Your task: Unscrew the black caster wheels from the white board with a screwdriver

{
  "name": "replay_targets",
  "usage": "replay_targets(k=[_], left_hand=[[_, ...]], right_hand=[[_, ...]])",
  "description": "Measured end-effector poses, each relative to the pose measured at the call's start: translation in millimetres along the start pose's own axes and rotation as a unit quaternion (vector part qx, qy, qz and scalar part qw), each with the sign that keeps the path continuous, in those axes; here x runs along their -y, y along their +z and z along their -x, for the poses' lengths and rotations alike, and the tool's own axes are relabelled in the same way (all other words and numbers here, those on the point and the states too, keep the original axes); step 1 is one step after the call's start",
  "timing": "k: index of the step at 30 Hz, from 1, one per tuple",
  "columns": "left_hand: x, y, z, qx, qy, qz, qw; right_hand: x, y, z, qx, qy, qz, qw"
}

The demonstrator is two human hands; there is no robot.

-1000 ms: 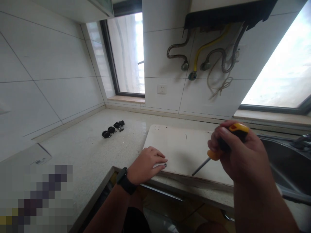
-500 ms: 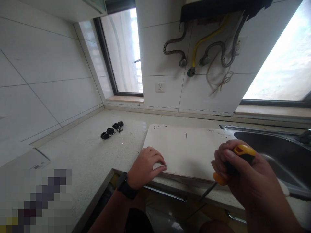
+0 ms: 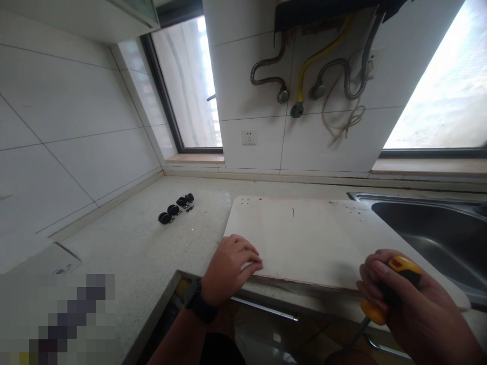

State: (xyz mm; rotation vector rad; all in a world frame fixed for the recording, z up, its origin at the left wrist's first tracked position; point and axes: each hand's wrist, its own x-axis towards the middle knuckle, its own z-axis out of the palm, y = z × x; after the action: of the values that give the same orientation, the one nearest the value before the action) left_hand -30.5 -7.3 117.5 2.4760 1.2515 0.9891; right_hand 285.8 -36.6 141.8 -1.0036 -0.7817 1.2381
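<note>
My right hand (image 3: pixel 407 299) is wrapped round the yellow and black handle of a screwdriver (image 3: pixel 375 312). Its metal shaft points down and to the left, past the front edge of a white board (image 3: pixel 304 238). The board lies flat on the counter, with small holes near its far corners. At the board's near left corner rests my left hand (image 3: pixel 232 263), thumb and forefinger pinched together. What sits between those fingertips, if anything, is too small to make out. Several black casters (image 3: pixel 173 210) stand to the left of the board, with small screws (image 3: pixel 189 208) beside them.
A steel sink (image 3: pixel 429 238) borders the board on the right. Metal hoses and a yellow pipe (image 3: pixel 304 76) hang on the tiled wall above a socket (image 3: pixel 249 137). Drawer handles (image 3: pixel 266 308) stick out below the counter's front edge.
My right hand has moved to the right and a little nearer to me with the screwdriver. My left hand keeps its pinch at the board's corner. The view has shifted slightly.
</note>
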Motion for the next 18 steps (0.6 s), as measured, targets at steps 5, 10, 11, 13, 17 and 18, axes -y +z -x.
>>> replay_targets(k=[5,10,11,13,17,18], left_hand=[[-1,4,0,-0.035,-0.015,-0.003,0.999],[-2,-1,1,0.003,0.011,-0.018,1.0],[-2,-1,1,0.006,0.015,-0.019,1.0],[-1,-1,1,0.004,0.015,-0.015,1.0],[-1,2,1,-0.014,0.003,0.001,1.0],[-1,3,1,-0.022,0.0,0.006,1.0]], right_hand=[[-15,-29,0,-0.041,0.008,0.003,0.999],[-29,-50,-3,-0.034,0.02,0.004,0.999],[-31,-53,-5,-0.033,0.025,0.007,0.999],[-34,-57,-7,-0.029,0.031,0.012,0.999],[-35,-54,-7,-0.029,0.019,0.019,0.999],[-34,-52,-6,-0.031,0.014,0.022,0.999]])
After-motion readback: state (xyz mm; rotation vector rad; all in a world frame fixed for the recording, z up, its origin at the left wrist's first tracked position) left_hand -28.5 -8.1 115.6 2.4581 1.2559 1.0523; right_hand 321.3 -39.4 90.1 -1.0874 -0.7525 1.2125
